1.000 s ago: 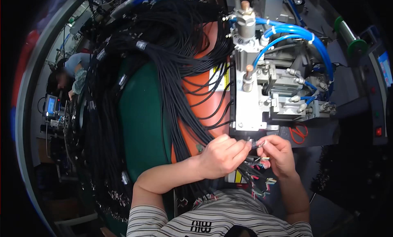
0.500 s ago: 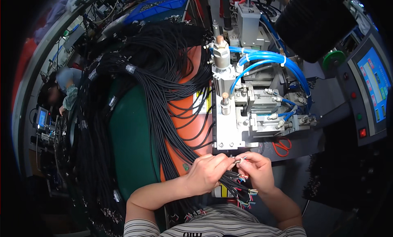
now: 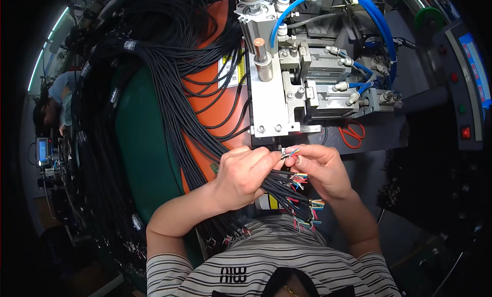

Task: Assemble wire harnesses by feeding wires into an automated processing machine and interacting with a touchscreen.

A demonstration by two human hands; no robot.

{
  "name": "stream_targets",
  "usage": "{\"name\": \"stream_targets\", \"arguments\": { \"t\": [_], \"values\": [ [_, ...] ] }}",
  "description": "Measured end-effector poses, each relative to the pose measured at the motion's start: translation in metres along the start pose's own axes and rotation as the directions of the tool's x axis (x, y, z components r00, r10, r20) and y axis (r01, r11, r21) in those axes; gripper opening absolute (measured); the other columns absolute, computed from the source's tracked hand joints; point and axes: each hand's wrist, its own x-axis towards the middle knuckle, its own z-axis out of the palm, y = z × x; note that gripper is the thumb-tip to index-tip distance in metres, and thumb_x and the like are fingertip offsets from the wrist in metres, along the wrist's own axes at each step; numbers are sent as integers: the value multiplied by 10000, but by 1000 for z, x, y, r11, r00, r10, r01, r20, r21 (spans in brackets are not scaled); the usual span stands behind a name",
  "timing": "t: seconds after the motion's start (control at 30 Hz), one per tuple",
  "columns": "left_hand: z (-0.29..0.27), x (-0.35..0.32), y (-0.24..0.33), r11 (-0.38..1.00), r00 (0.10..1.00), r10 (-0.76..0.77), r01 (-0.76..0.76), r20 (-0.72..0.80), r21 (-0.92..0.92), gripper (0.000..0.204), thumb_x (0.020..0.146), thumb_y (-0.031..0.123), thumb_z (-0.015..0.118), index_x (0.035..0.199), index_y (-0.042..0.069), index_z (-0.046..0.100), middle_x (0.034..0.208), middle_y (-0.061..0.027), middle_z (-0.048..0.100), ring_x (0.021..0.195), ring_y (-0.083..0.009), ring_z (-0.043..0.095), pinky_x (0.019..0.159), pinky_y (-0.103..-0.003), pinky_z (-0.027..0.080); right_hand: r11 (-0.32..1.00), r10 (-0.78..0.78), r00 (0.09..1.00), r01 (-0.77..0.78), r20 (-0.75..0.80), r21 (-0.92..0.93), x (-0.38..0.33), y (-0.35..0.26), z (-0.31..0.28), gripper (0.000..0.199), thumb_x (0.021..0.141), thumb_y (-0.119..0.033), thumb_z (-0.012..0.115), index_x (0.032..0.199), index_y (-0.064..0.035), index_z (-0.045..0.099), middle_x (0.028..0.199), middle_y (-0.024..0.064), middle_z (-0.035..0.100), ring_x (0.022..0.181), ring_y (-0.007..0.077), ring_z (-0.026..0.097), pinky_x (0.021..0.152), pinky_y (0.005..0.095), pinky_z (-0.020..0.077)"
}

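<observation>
A person's two bare hands meet in front of a metal pneumatic machine [image 3: 269,105], below the edge of its bright plate. The left hand [image 3: 243,176] has its fingers curled tight, thumb and forefinger pinching a stripped cable end [image 3: 292,153], whose thin coloured wires fan out toward the right. The right hand [image 3: 323,171] sits just beside it, thumb and forefinger held narrow around the wires; whether they grip them, I cannot tell.

Just under the hands, more stripped cable ends [image 3: 313,206] hang in a cluster near the striped shirt [image 3: 287,246], showing red, blue, yellow and white wires. A thick bundle of black cables [image 3: 164,92] runs from the upper left down to the left forearm, across an orange surface [image 3: 218,115] and beside a green one [image 3: 136,128].

Blue air tubes [image 3: 391,43] arch over the machine. Right of its base lie scissors with red-orange handles [image 3: 352,134]. At the far right stands a control panel [image 3: 464,92] with a lit screen and a glowing red button [image 3: 465,132]. At far left, a co-worker [image 3: 61,87] is partly visible.
</observation>
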Motion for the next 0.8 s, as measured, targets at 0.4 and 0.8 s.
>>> {"name": "stream_targets", "arguments": {
  "t": [0.4, 0.8],
  "values": [
    [1, -3, 0, 989, 998, -37, 44, 51, -139, 366, 641, 107, 734, 973, 18, 609, 766, -55, 574, 596, -231, 588, 526, -330, 409, 995, 74, 996, -76, 42, 59, 4, -4, -9, 189, 911, -37, 656, 1062, 76, 670, 921, 137, 696, 754, 121, 652, 658, 233, 529],
    [1, -6, 7, 972, 999, -6, -5, 47, 236, 331, 734, 67, 624, 1051, -23, 646, 838, -68, 559, 672, -192, 579, 562, -317, 437, 17, -455, 846, 319, 277, -948, 9, -15, 13, 63, 792, -13, 694, 806, -8, 633, 727, 86, 598, 555, 235, 611, 493, 323, 472]
  ]
}}
